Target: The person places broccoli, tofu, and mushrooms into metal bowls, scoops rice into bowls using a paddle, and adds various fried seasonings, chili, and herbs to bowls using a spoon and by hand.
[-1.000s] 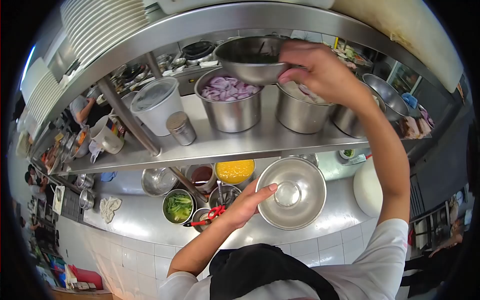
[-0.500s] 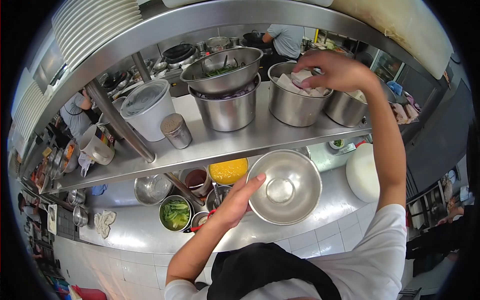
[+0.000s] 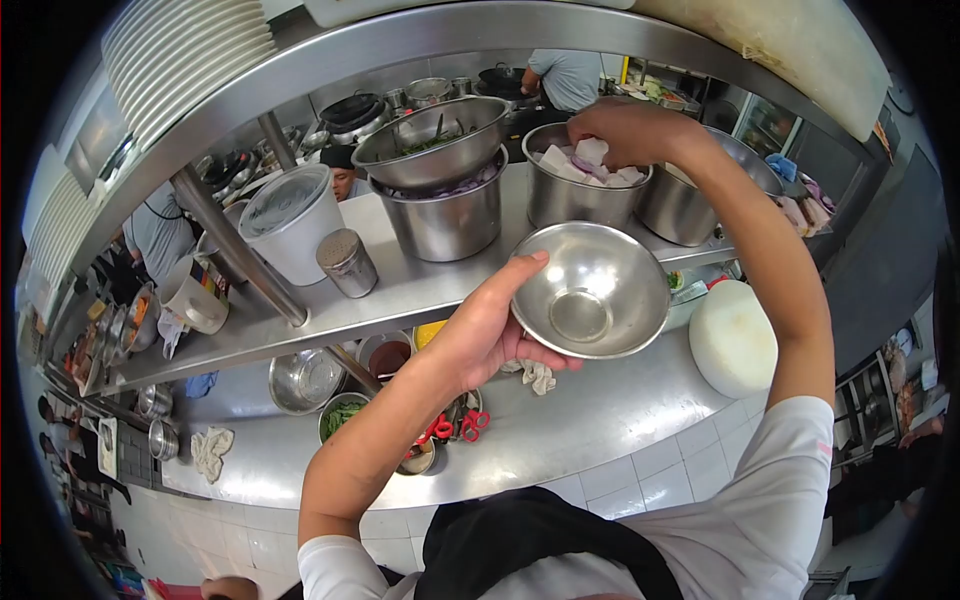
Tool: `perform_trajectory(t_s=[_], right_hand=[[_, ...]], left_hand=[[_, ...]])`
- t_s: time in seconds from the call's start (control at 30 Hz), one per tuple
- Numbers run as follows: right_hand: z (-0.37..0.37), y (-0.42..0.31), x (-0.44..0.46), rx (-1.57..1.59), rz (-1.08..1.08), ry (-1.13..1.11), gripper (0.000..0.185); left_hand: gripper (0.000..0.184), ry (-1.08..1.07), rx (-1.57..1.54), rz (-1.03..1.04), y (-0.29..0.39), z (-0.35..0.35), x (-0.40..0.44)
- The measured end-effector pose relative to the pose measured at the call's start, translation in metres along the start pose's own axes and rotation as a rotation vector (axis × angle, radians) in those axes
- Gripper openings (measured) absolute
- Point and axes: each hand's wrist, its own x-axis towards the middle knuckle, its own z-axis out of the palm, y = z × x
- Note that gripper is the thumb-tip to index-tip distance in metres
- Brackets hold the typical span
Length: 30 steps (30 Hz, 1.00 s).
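Note:
My left hand (image 3: 490, 325) holds an empty stainless steel bowl (image 3: 618, 262) by its left edge, thumb on the rim and fingers underneath. The bowl is tilted towards me, just in front of the shelf. Above and behind it, my right hand (image 3: 640, 137) reaches into a deep steel pot (image 3: 578, 205). This pot holds pale, purple-edged chunks (image 3: 610, 178). The fingers are curled around a white chunk (image 3: 592, 150); the fingertips are partly hidden. To the right stands a second steel pot (image 3: 675, 215), partly behind my right forearm.
On the steel shelf (image 3: 460, 290) stand a bowl of green vegetables (image 3: 430, 160) on a pot, a lidded white tub (image 3: 290, 225) and a shaker (image 3: 346, 264). Below are red-handled scissors (image 3: 472, 425), a cloth (image 3: 212, 452) and a round white block (image 3: 733, 338). Other people work behind.
My left hand has raised the bowl towards the shelf and the pot. My right hand has lowered, its fingers deeper among the chunks. A person's head now shows behind the shelf.

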Motion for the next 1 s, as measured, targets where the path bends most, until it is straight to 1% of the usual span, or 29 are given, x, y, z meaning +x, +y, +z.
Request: perform_trajectory(t_s=[0.07, 0.1, 0.17, 0.2, 0.27, 0.3, 0.37, 0.4, 0.43, 0.5, 0.53, 0.57, 0.63, 0.67, 0.73, 0.77, 0.83, 0.87, 0.93, 1.0], right_hand=[[-0.006, -0.006, -0.006, 0.191, 0.127, -0.057, 0.042], [-0.002, 0.0, -0.005, 0.188, 0.121, -0.062, 0.042], [0.003, 0.009, -0.004, 0.112, -0.094, 0.114, 0.04], [0.0, 0.01, -0.007, 0.109, -0.096, 0.115, 0.04], [-0.011, 0.006, -0.02, 0.346, -0.062, 0.223, 0.04], [-0.019, -0.003, -0.031, 0.347, -0.062, 0.222, 0.04], [-0.032, -0.023, -0.05, 0.571, -0.059, 0.241, 0.043], [-0.033, -0.021, -0.055, 0.539, -0.183, 0.177, 0.045], [-0.036, -0.026, -0.057, 0.541, -0.183, 0.171, 0.045], [-0.039, -0.037, -0.061, 0.503, -0.266, 0.098, 0.053], [-0.03, -0.031, -0.054, 0.511, -0.247, 0.182, 0.044], [-0.022, -0.025, -0.043, 0.514, -0.239, 0.182, 0.044], [-0.012, -0.016, -0.017, 0.528, -0.042, 0.153, 0.043], [-0.01, -0.016, -0.007, 0.533, -0.04, 0.154, 0.043], [-0.007, -0.018, 0.008, 0.503, 0.01, -0.105, 0.041], [-0.006, -0.018, 0.011, 0.508, 0.012, -0.104, 0.041], [-0.007, -0.019, 0.013, 0.479, -0.126, -0.076, 0.033], [-0.006, -0.019, 0.012, 0.478, -0.127, -0.076, 0.033], [-0.005, -0.018, 0.009, 0.375, -0.097, 0.029, 0.03], [-0.007, -0.016, 0.008, 0.401, -0.11, 0.041, 0.032]], left_hand=[[0.064, -0.002, -0.037, 0.002, 0.001, -0.003, 0.005], [0.065, -0.014, -0.062, -0.001, 0.001, -0.005, 0.007], [0.066, -0.001, -0.082, -0.002, 0.001, -0.006, 0.008], [0.067, 0.002, -0.084, 0.002, 0.002, -0.008, 0.009], [0.067, 0.006, -0.086, 0.004, 0.002, -0.008, 0.009], [0.068, 0.02, -0.081, 0.011, 0.002, -0.008, 0.009], [0.068, 0.037, -0.082, 0.018, 0.003, -0.008, 0.008], [0.068, 0.027, -0.098, 0.005, 0.004, -0.009, 0.008], [0.069, 0.016, -0.113, -0.01, 0.005, -0.009, 0.008], [0.069, 0.03, -0.128, -0.006, 0.005, -0.006, 0.003], [0.069, 0.045, -0.137, 0.003, 0.004, -0.003, 0.0], [0.069, 0.041, -0.135, -0.004, 0.003, -0.001, -0.003], [0.069, 0.04, -0.119, -0.004, 0.001, 0.003, -0.01], [0.069, 0.049, -0.112, -0.016, 0.0, 0.004, -0.012], [0.069, 0.092, -0.106, 0.006, 0.003, 0.011, -0.015], [0.069, 0.131, -0.101, 0.035, 0.004, 0.014, -0.016], [0.069, 0.144, -0.081, 0.046, 0.005, 0.014, -0.015], [0.069, 0.157, -0.063, 0.059, 0.006, 0.014, -0.015], [0.069, 0.145, -0.061, 0.056, 0.009, 0.01, -0.012], [0.069, 0.133, -0.066, 0.059, 0.01, 0.003, -0.008]])
